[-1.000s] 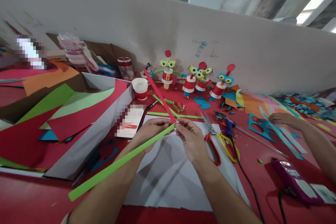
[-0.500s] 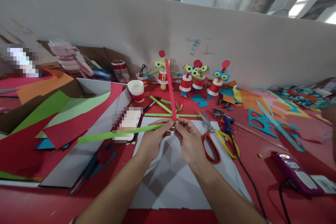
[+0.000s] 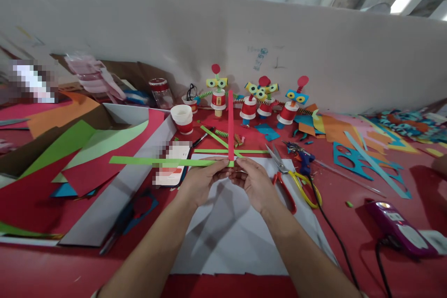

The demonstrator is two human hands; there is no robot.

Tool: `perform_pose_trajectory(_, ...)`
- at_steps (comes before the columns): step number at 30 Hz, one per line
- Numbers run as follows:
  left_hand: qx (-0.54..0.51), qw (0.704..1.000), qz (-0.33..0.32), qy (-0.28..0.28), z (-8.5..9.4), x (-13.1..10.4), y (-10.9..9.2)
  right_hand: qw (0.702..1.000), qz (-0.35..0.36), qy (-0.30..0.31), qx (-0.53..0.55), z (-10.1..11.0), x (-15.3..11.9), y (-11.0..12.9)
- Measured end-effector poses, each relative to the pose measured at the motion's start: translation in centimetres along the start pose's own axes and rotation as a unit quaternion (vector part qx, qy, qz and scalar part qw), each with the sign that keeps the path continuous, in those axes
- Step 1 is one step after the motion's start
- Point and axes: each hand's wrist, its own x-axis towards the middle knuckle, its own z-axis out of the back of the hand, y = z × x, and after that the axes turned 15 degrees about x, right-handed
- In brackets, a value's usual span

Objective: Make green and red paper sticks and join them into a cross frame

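Observation:
My left hand (image 3: 205, 180) pinches a long green paper strip (image 3: 146, 161) near its right end, and the strip reaches out leftward. A red paper strip (image 3: 231, 125) points away from me and crosses the green one at a right angle between my hands. My right hand (image 3: 254, 181) has thumb and fingers closed at that crossing, against the joined ends. Which strip its fingertips grip is partly hidden. Both hands are above a white sheet (image 3: 223, 242). Beyond them lie another green strip (image 3: 254, 151) and a folded green paper spring (image 3: 221, 134).
Scissors (image 3: 279, 160) and a glue gun (image 3: 304, 163) lie to the right, its cord running past a purple power strip (image 3: 401, 228). A box (image 3: 115, 186) of coloured paper stands left, near a phone (image 3: 172, 167). Paper-cup figures (image 3: 248, 108) and stacked cups (image 3: 182, 118) are behind.
The red strip has swung from a leftward lean to nearly straight ahead. The green strip's left end has risen, so it lies almost level. Both hands stay close together.

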Motion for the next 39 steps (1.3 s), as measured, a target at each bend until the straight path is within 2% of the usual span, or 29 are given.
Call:
perform_pose_trajectory(5, 0.016, 1.000, -0.004, 0.014, 0.0, -0.3, -0.3, 0.986, 0.019, 0.042, -0.157, 0.2, 0.1, 0.1)
perform_pose_trajectory(8, 0.023, 0.999, -0.013, 0.034, 0.2, -0.2, -0.2, 0.974, 0.058, 0.088, -0.199, 0.5, 0.4, -0.1)
perform_pose_trajectory(14, 0.008, 0.999, -0.024, 0.037, 0.3, 0.0, 0.0, 0.968, 0.133, 0.101, -0.186, 0.9, 0.6, -1.2)
perform_pose_trajectory(18, 0.113, 0.992, -0.038, 0.042, 0.1, -0.3, 0.1, 0.963, 0.156, 0.091, -0.198, 1.0, 0.7, -1.6)
perform_pose_trajectory(22, 0.196, 0.975, -0.077, 0.074, 0.0, -0.4, 0.3, 0.973, 0.143, 0.095, -0.157, 0.8, 0.7, -1.4)
perform_pose_trajectory(26, 0.196, 0.973, -0.094, 0.071, -0.2, -0.5, 0.3, 0.986, 0.087, 0.104, -0.097, 0.5, 0.5, -0.8)
perform_pose_trajectory(31, 0.199, 0.972, -0.102, 0.067, -0.2, -0.5, 0.4, 0.988, 0.058, 0.107, -0.093, 0.4, 0.3, -0.3)
perform_pose_trajectory(39, 0.163, 0.977, -0.099, 0.096, 0.0, -0.4, 0.4, 0.979, 0.098, 0.123, -0.128, 0.1, 0.1, -0.1)
